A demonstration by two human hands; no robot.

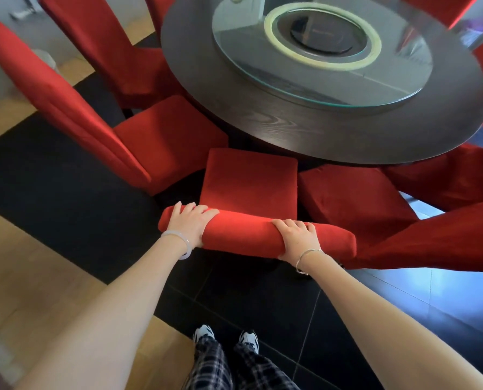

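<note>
Two-hand grip on red chair [246, 235], lower centre of frame.
Fingers [206, 211] of your left hand [191, 223] and right hand [299, 239] curl over its top edge. Push evenly on both sides so the seat [248, 178] runs straight under the table [333, 136].

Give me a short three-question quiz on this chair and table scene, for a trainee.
1. True or false: the left hand and the right hand both grip the top of the red chair back.
2. What lies on the round table? A: a glass turntable. B: a vase. C: stacked plates.
3. Which wrist wears the thick pale bangle?

Key: 1 true; 2 A; 3 the left wrist.
</note>
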